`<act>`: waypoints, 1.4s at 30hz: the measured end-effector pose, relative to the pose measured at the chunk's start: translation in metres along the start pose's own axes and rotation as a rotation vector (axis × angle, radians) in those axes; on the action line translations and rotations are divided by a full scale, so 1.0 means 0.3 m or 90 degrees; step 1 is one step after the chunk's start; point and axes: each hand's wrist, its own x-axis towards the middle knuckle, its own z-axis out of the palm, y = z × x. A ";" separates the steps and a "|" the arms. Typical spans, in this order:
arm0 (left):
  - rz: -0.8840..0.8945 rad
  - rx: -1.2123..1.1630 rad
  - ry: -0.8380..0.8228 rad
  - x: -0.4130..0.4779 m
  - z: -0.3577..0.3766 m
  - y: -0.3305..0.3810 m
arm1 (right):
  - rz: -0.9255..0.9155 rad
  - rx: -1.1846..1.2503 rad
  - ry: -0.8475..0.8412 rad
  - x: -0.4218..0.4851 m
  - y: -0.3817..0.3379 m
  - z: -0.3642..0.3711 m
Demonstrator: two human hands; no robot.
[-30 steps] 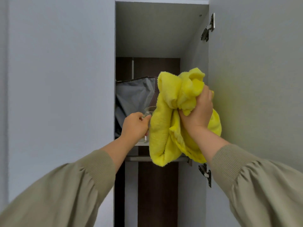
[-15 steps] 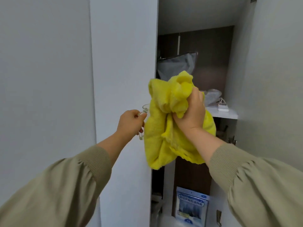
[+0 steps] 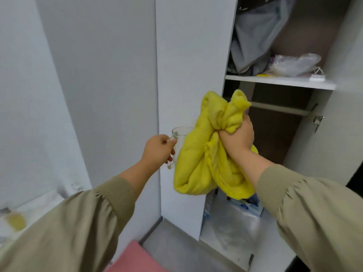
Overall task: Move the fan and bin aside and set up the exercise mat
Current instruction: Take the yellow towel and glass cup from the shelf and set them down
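My right hand (image 3: pixel 236 138) grips a bunched yellow towel (image 3: pixel 204 160) that hangs in front of the open wardrobe. My left hand (image 3: pixel 159 150) holds a clear glass mug (image 3: pixel 179 134) by its handle, just left of the towel and touching it. A pink mat-like surface (image 3: pixel 135 258) shows at the bottom edge on the floor. No fan or bin is in view.
The white wardrobe (image 3: pixel 194 75) stands open, its door (image 3: pixel 337 114) swung out on the right. Its shelf (image 3: pixel 279 81) carries a grey bag (image 3: pixel 255 36) and a plastic bag (image 3: pixel 294 64). More plastic bags (image 3: pixel 233 224) lie on the wardrobe floor. A white surface (image 3: pixel 29 211) is at the lower left.
Both hands have come down and away from the upper shelf with the mug and towel. My view has dropped and swung left, so the floor and pink surface now show.
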 end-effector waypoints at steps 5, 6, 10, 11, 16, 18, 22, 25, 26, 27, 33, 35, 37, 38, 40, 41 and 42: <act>-0.061 0.036 0.018 -0.133 -0.043 -0.129 | 0.047 0.023 -0.102 -0.129 0.048 0.098; -0.074 0.036 0.023 -0.156 -0.044 -0.148 | 0.056 0.035 -0.118 -0.148 0.060 0.112; -0.148 0.014 0.063 -0.268 -0.025 -0.229 | 0.087 0.074 -0.193 -0.213 0.111 0.175; -0.173 0.008 0.081 -0.303 -0.013 -0.252 | 0.090 0.078 -0.215 -0.234 0.124 0.193; -0.311 -0.017 0.182 -0.509 0.071 -0.375 | 0.096 0.138 -0.341 -0.427 0.237 0.248; -0.370 -0.021 0.224 -0.605 0.101 -0.421 | 0.100 0.151 -0.384 -0.522 0.289 0.259; -0.477 -0.031 0.276 -0.824 0.135 -0.507 | 0.111 0.153 -0.496 -0.734 0.354 0.287; -0.533 -0.049 0.325 -1.007 0.131 -0.571 | 0.115 0.144 -0.560 -0.905 0.363 0.294; -0.545 -0.058 0.338 -1.059 0.129 -0.586 | 0.120 0.145 -0.577 -0.950 0.364 0.290; -0.558 -0.068 0.350 -1.114 0.126 -0.603 | 0.120 0.147 -0.598 -0.999 0.362 0.282; -0.638 -0.123 0.415 -1.454 0.084 -0.723 | 0.094 0.152 -0.682 -1.340 0.320 0.233; -0.662 -0.147 0.429 -1.557 0.076 -0.777 | 0.086 0.153 -0.704 -1.452 0.326 0.229; -0.686 -0.162 0.435 -1.664 0.085 -0.847 | 0.078 0.132 -0.729 -1.567 0.347 0.226; -0.698 -0.168 0.436 -1.706 0.095 -0.879 | 0.079 0.125 -0.741 -1.614 0.362 0.223; -0.716 -0.176 0.435 -1.775 0.122 -0.952 | 0.090 0.103 -0.751 -1.700 0.410 0.220; -0.722 -0.183 0.437 -1.797 0.136 -0.987 | 0.097 0.096 -0.755 -1.734 0.442 0.223; -0.726 -0.190 0.436 -1.810 0.152 -1.021 | 0.107 0.090 -0.758 -1.758 0.474 0.224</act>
